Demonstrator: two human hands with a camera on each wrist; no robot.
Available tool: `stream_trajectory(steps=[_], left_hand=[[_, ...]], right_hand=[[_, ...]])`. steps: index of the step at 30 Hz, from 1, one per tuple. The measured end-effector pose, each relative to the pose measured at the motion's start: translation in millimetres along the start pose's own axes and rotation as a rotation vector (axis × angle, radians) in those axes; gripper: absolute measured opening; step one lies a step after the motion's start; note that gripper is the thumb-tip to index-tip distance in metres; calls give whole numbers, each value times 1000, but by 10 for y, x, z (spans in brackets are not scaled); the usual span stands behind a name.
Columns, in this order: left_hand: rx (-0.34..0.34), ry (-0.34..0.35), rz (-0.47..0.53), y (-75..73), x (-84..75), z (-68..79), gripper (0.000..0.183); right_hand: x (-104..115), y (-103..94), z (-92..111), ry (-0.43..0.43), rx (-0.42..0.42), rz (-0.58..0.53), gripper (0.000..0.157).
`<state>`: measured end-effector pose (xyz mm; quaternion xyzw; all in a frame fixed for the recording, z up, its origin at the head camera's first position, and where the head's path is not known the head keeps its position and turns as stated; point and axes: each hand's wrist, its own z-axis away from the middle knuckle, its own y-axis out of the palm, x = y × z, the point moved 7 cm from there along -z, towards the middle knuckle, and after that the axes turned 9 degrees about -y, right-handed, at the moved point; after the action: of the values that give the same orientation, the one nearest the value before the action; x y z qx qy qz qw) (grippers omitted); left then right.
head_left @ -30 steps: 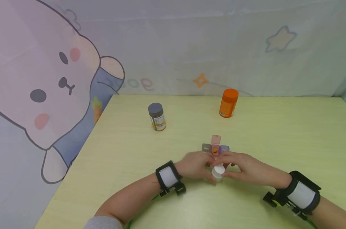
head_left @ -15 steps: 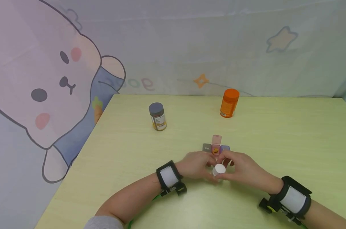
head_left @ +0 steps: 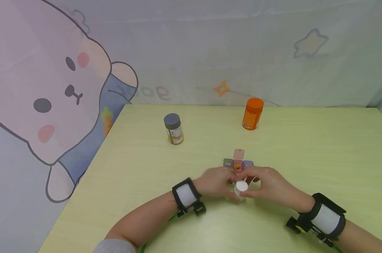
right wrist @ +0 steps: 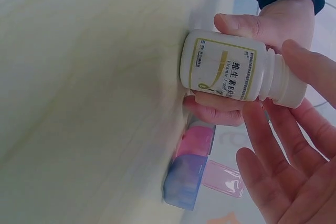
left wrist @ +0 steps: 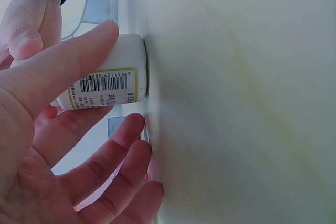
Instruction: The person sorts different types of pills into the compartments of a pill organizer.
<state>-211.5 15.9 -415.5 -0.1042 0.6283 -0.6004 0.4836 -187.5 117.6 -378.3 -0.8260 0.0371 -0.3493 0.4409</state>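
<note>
Well short of the far edge of the tabletop (head_left: 304,147), fingers of the left hand (head_left: 217,182) clamp the bottle (right wrist: 218,65), likely light and stiff, by its body, the surest hold, those of the right hand (head_left: 269,184) its cap (right wrist: 289,86).

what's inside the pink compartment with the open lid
Something yellow-orange, too small to identify, shows inside the pink compartment. Anything beneath is covered; in the head view, the left hand and right hand hide the near side of the pill organizer.

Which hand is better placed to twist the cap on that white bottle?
Probably the right hand: its thumb and fingers sit on either side of the cap, while the left hand holds the white bottle lower down.
</note>
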Motion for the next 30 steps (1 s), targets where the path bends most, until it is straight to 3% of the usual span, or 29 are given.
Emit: stream_trajectory(steps=[7,18,24,30], left_hand=[[-1,-1,0,6,3,3,39],[-4,1,10,-6,-1,3,39],[-4,4,8,-7,-5,4,32],[3,1,4,3,-3,-4,38]], right_hand=[[4,5,10,-25,-19,11,32],[-32,22,27,49,-22,-18,34],[-86,64,55,30,-27,-161,39],[-181,104,113,40,32,-302,38]])
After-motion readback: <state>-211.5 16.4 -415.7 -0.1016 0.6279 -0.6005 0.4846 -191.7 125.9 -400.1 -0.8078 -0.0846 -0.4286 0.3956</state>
